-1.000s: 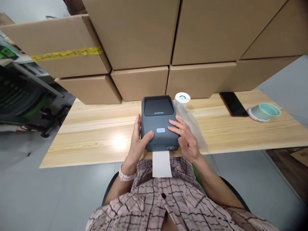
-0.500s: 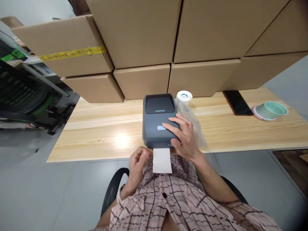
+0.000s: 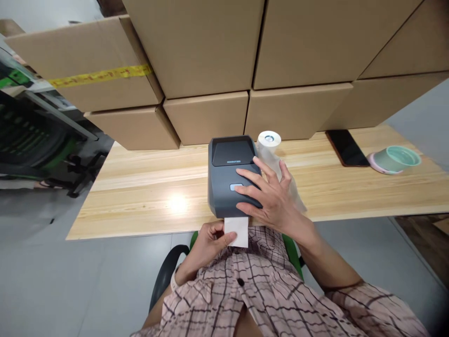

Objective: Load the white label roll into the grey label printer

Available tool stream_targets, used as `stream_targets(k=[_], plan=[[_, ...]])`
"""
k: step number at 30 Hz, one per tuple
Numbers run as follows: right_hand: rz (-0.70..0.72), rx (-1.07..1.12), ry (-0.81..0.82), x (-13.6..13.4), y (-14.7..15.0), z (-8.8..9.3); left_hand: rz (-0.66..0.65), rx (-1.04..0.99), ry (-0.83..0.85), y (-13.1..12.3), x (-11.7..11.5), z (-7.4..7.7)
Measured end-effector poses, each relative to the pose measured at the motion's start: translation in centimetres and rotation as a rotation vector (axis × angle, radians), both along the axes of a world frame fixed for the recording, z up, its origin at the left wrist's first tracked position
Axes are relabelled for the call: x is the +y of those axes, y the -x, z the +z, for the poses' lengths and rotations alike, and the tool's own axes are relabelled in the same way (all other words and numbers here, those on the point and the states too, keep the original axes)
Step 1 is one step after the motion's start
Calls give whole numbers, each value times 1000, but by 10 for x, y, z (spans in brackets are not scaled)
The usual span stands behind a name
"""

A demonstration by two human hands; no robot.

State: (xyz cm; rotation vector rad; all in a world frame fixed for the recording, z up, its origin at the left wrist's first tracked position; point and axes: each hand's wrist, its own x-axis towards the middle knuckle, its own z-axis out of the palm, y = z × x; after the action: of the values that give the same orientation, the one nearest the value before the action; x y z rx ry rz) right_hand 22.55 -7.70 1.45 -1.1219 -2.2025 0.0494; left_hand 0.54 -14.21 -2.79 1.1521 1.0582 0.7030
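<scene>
A dark grey label printer [image 3: 220,180] stands at the front edge of the wooden table, with a pale blue button [image 3: 234,187] on its top. From its front slot hangs a white paper label [image 3: 241,231]. My left hand [image 3: 212,241] pinches the left side of that label, thumb on top and the other fingers below. Spread over the printer's right side, my right hand [image 3: 271,194] rests with its fingers apart, one fingertip at the button. Behind the printer on the right is a white label roll [image 3: 269,139], and a translucent strip [image 3: 296,194] lies partly under my right hand.
Cardboard boxes [image 3: 206,119] are stacked along the back of the table [image 3: 140,187]. On the right lie a black phone [image 3: 346,147] and a green cup [image 3: 396,159] on a pink base. A dark chair [image 3: 38,135] stands at far left.
My left hand has moved right and taken hold of the label, which was hanging untouched. My right hand has shifted slightly and spread its fingers wider over the printer.
</scene>
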Motion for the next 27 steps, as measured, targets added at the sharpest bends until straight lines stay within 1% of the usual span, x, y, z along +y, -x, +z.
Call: stream_targets(k=[1,3,4,6,8,10,11,13,14,16,18,19,21,23,25,27], plan=[[30,2,30,2,0,1,0,46,-62,2,1,0],[76,77,85,2,-1,-4,75,114,-184,8,2,1],[77,153,112,0,-1,-10,147,126,-230,11,3,2],[36,345,154,-7,-1,-28,334,123,-294,20,4,3],[-3,493,184,-15,-2,-43,497,123,-331,30,11,5],[4,547,185,-18,-1,-49,593,122,-367,38,27,10],[19,547,161,-17,0,-47,616,109,-397,41,39,12],[39,524,77,-6,2,-34,639,92,-458,43,70,16],[36,506,31,4,2,-24,641,113,-461,42,87,17],[8,471,-52,28,4,0,575,161,-458,36,120,16],[-38,443,-95,58,5,25,449,156,-453,27,144,13],[-57,436,-103,73,5,36,378,124,-425,23,151,11],[-78,431,-92,102,5,55,248,31,-363,15,158,7],[-87,422,-80,124,6,69,166,-56,-323,11,155,4],[-112,402,-123,135,5,75,134,-109,-311,9,150,3],[-168,384,-221,132,6,72,143,-134,-301,10,146,3]])
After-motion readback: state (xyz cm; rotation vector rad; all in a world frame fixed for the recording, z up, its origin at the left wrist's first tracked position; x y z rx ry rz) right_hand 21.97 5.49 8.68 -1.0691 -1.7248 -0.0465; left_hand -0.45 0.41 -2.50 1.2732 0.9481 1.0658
